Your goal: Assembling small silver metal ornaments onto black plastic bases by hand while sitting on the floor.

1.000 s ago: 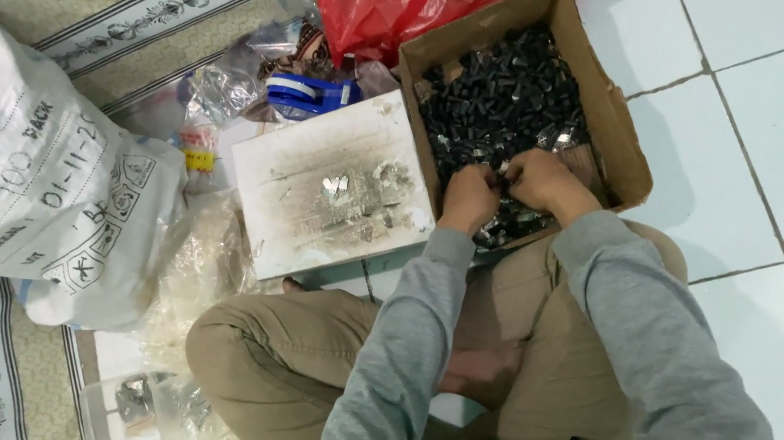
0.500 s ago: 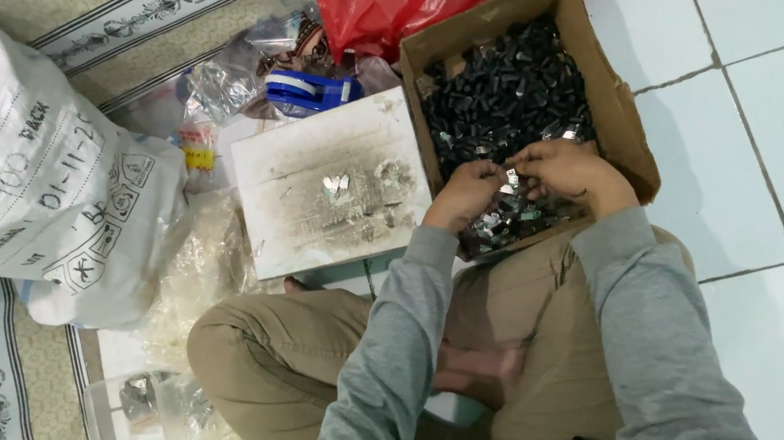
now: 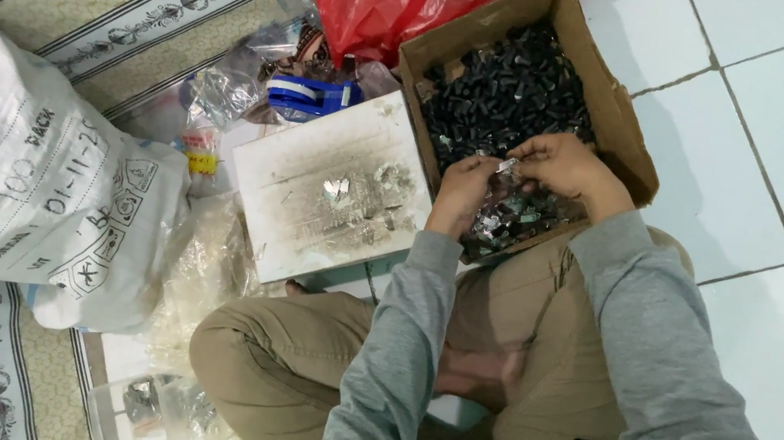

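— What has changed since a moment ago?
— Both hands have lifted slightly inside the cardboard box. The left hand and right hand now meet above the dark small parts, fingers pinched together on one small shiny piece.
— And beside them?
— The white board with metal bits lies left of the box, unmoved, as does the white sack.

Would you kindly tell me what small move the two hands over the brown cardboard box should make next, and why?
Probably carry the small shiny piece leftward and set it on the scuffed white board. The left hand and right hand pinch it together above the brown cardboard box of small dark parts, and a few similar shiny bits already lie on that board.
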